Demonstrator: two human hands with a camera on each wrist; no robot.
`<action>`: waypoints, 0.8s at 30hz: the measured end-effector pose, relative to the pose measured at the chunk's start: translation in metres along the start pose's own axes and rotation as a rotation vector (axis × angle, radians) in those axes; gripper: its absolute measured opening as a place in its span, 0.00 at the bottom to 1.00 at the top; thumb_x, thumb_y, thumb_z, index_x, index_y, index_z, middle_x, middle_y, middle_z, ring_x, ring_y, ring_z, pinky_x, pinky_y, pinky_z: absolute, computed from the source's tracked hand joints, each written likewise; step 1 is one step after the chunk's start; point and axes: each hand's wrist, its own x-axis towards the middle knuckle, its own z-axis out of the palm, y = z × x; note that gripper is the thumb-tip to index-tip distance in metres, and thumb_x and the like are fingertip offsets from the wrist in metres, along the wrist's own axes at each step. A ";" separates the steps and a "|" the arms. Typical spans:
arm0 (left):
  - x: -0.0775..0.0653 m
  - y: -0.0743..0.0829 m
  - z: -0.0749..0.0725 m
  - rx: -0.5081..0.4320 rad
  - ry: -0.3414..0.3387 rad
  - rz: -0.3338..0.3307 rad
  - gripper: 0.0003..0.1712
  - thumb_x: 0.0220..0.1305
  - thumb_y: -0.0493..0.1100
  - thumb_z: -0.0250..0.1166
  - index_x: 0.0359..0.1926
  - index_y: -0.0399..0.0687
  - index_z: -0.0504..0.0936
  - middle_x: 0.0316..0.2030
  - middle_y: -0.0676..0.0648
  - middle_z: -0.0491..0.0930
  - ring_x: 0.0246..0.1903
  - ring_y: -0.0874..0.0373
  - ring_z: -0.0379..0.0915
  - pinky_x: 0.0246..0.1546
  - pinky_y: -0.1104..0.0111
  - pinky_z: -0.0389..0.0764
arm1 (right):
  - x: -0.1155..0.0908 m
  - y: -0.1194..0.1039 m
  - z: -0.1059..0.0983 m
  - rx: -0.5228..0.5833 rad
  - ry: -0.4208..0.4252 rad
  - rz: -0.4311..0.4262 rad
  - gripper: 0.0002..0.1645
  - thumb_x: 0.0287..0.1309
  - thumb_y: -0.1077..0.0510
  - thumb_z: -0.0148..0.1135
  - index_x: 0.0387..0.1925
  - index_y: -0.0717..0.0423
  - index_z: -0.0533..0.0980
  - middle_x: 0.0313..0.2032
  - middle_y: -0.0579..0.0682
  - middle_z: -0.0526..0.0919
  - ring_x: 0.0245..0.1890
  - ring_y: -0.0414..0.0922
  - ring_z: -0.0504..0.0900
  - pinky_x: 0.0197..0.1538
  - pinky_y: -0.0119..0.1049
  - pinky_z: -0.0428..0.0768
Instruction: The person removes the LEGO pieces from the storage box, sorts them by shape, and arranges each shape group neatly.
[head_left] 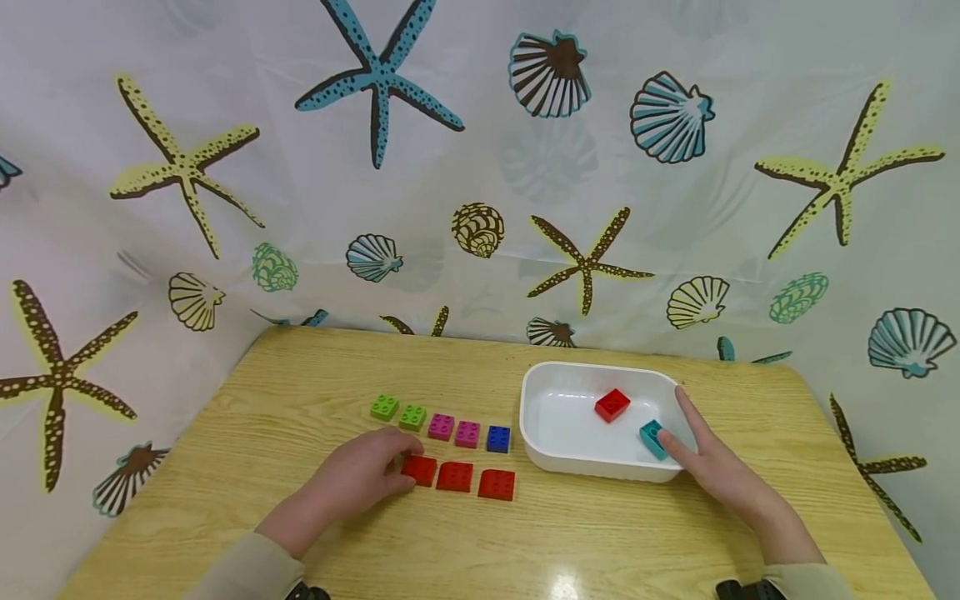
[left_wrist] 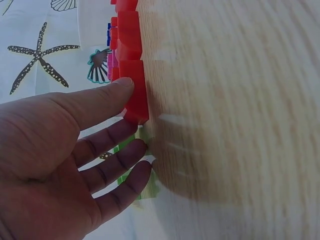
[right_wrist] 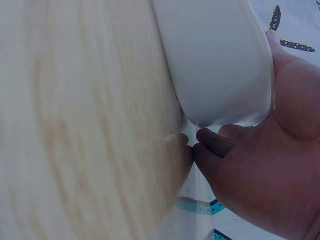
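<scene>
My left hand [head_left: 362, 477] is at the leftmost red toy brick [head_left: 420, 470] of the front row. In the left wrist view its thumb [left_wrist: 112, 97] presses one side of that red brick [left_wrist: 134, 90], and the forefinger reaches the end behind it. Two more red bricks [head_left: 454, 477] lie to its right. My right hand [head_left: 723, 471] holds the right end of a white plastic box [head_left: 592, 468]; its thumb hooks over the rim and the fingers lie along the outside. Inside the box are a red brick [head_left: 612, 405] and a teal brick [head_left: 653, 439].
Behind the red row lies a second row: two green bricks [head_left: 385, 407], two pink bricks [head_left: 441, 427] and a blue brick [head_left: 498, 438], just left of the box. Everything stands on a wooden table [head_left: 420, 550]. A curtain [head_left: 450, 183] with shells and starfish hangs behind it.
</scene>
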 end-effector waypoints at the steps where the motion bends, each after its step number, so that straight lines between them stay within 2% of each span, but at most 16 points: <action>1: 0.000 0.001 0.000 0.000 0.000 -0.002 0.21 0.59 0.46 0.76 0.53 0.52 0.83 0.45 0.56 0.80 0.36 0.59 0.71 0.41 0.63 0.76 | 0.000 0.000 0.000 0.001 0.000 -0.001 0.49 0.75 0.38 0.49 0.79 0.30 0.27 0.79 0.58 0.28 0.76 0.68 0.31 0.67 0.75 0.41; 5: -0.001 0.002 -0.001 -0.002 0.000 -0.012 0.27 0.59 0.48 0.76 0.59 0.51 0.81 0.50 0.53 0.80 0.40 0.58 0.74 0.46 0.61 0.78 | 0.000 -0.001 0.000 0.004 -0.002 -0.005 0.49 0.76 0.39 0.49 0.78 0.30 0.27 0.79 0.57 0.28 0.76 0.67 0.31 0.67 0.75 0.41; 8: -0.001 0.003 -0.002 -0.002 0.003 -0.022 0.31 0.59 0.50 0.76 0.63 0.51 0.79 0.55 0.51 0.79 0.50 0.55 0.76 0.55 0.57 0.78 | -0.001 -0.002 0.000 0.004 -0.002 -0.008 0.49 0.76 0.39 0.49 0.79 0.30 0.27 0.79 0.57 0.28 0.76 0.67 0.31 0.67 0.75 0.41; 12: -0.001 0.005 -0.004 0.015 0.018 -0.022 0.34 0.61 0.54 0.74 0.67 0.52 0.77 0.62 0.47 0.76 0.62 0.48 0.71 0.62 0.49 0.72 | -0.002 -0.003 0.000 0.000 -0.003 -0.005 0.49 0.76 0.39 0.49 0.79 0.30 0.27 0.79 0.58 0.28 0.76 0.67 0.31 0.67 0.76 0.41; 15: 0.000 0.008 -0.007 0.037 0.047 -0.003 0.36 0.62 0.56 0.72 0.68 0.52 0.75 0.65 0.44 0.74 0.65 0.44 0.68 0.63 0.47 0.71 | -0.002 -0.002 0.000 -0.003 -0.002 0.002 0.50 0.75 0.39 0.49 0.78 0.30 0.27 0.79 0.58 0.28 0.76 0.68 0.31 0.67 0.76 0.41; 19: 0.001 0.020 -0.012 0.047 0.106 0.026 0.38 0.63 0.58 0.71 0.70 0.52 0.73 0.66 0.45 0.72 0.65 0.44 0.68 0.63 0.46 0.71 | -0.002 -0.001 -0.001 0.001 -0.002 0.008 0.50 0.75 0.38 0.49 0.78 0.30 0.27 0.79 0.58 0.28 0.76 0.67 0.31 0.67 0.76 0.41; 24: 0.008 0.043 -0.016 0.023 0.187 0.063 0.41 0.63 0.58 0.71 0.73 0.54 0.69 0.69 0.47 0.69 0.67 0.45 0.65 0.64 0.48 0.70 | -0.001 -0.001 -0.001 0.006 -0.005 0.004 0.50 0.75 0.38 0.49 0.78 0.30 0.26 0.79 0.58 0.28 0.76 0.67 0.31 0.67 0.75 0.41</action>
